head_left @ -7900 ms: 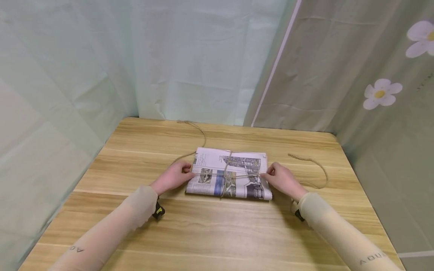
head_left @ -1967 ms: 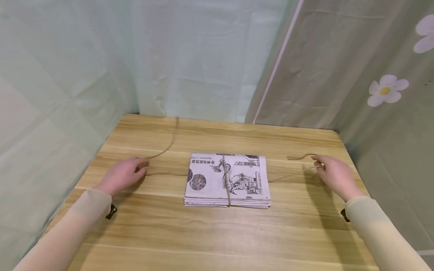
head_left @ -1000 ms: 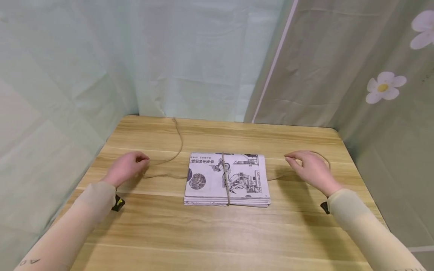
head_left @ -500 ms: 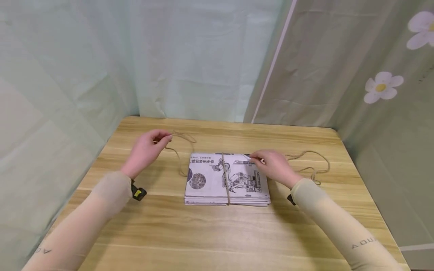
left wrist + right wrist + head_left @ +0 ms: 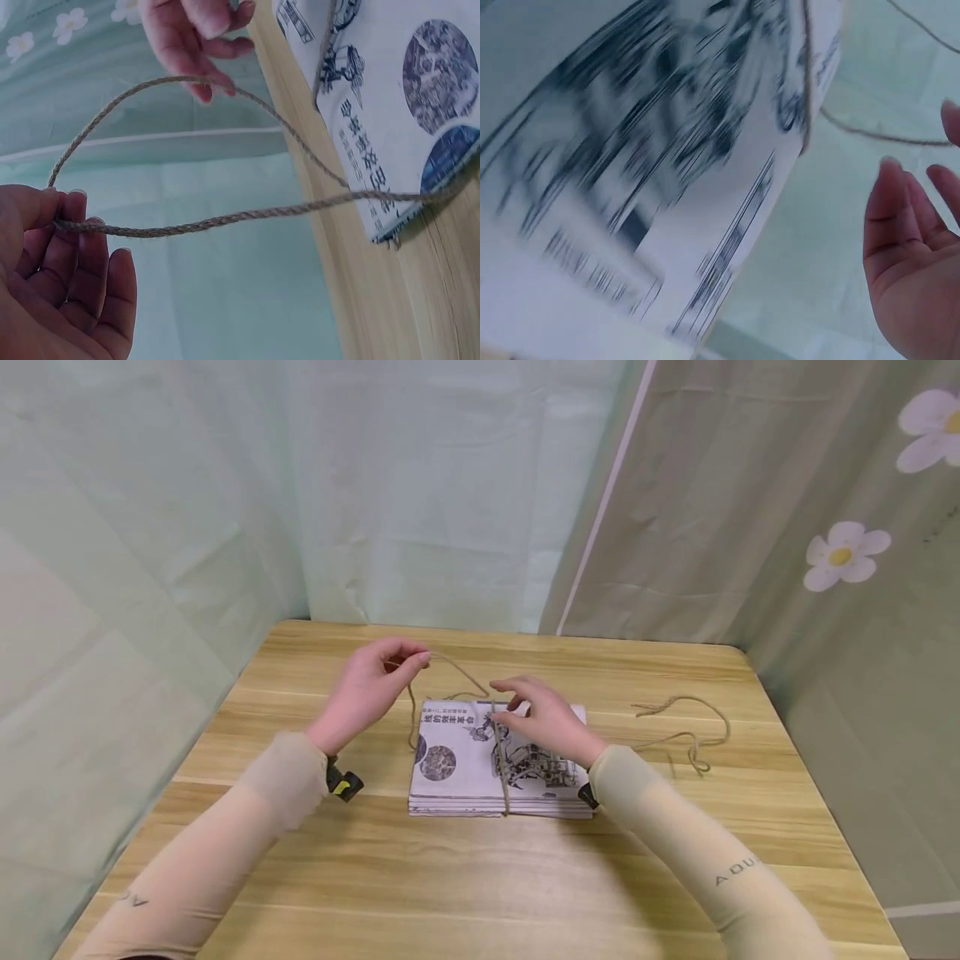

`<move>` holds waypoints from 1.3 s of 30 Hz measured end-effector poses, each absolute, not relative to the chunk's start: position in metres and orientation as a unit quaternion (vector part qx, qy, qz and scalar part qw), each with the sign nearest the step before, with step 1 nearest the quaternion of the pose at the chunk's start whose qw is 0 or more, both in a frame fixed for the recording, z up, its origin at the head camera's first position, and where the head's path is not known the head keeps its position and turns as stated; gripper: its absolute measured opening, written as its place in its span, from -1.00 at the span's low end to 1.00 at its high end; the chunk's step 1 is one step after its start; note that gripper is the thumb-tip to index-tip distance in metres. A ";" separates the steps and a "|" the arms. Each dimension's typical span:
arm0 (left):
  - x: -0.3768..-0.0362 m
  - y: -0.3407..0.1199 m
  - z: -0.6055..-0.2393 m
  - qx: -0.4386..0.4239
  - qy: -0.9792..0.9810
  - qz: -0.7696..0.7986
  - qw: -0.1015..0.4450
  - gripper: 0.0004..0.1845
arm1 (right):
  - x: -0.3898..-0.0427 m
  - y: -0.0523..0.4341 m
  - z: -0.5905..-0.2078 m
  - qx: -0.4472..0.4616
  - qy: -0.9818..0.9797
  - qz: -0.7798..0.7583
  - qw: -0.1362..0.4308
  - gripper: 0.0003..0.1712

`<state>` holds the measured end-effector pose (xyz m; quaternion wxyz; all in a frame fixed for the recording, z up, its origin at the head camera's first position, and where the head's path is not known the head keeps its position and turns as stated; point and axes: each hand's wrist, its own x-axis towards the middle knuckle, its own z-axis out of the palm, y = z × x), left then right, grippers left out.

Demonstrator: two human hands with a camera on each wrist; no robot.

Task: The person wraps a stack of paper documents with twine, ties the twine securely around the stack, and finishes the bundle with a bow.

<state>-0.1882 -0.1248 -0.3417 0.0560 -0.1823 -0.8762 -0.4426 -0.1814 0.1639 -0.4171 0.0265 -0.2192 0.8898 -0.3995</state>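
A folded stack of newspapers (image 5: 450, 785) lies on the table, with one strand of twine (image 5: 502, 768) running front to back across its top. My left hand (image 5: 375, 685) is raised over the stack's back left corner and pinches the twine between thumb and fingertips. From that pinch the twine forms a loop (image 5: 225, 220) in the left wrist view, reaching back to the stack. My right hand (image 5: 551, 718) hovers over the stack's back edge, thumb and fingers apart. In the left wrist view its fingertips are right at the loop's far side.
Another length of twine (image 5: 726, 727) curls loosely on the wooden table (image 5: 465, 893) to the right of the stack. Curtains (image 5: 450, 510) hang along the back and both sides of the table.
The stack has been turned over since the oldest frame. My left hand has lifted the left twine and carried it rightward; my right hand has left the right twine and moved in over the stack.
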 end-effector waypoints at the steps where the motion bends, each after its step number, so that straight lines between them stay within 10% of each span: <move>1: -0.188 -0.123 -0.342 -0.185 -0.874 -0.445 0.057 -0.68 | -0.182 0.162 -0.416 -0.219 0.884 -0.411 0.025 -0.50; 21: -0.181 -0.106 -0.338 -0.209 -0.857 -0.470 0.041 -0.71 | -0.179 0.164 -0.404 -0.193 0.848 -0.493 0.037 -0.83; 39: -0.174 -0.063 -0.366 -0.283 -0.863 -0.412 -0.075 -0.69 | -0.171 0.268 -0.373 -0.133 0.910 -0.376 -0.113 -0.70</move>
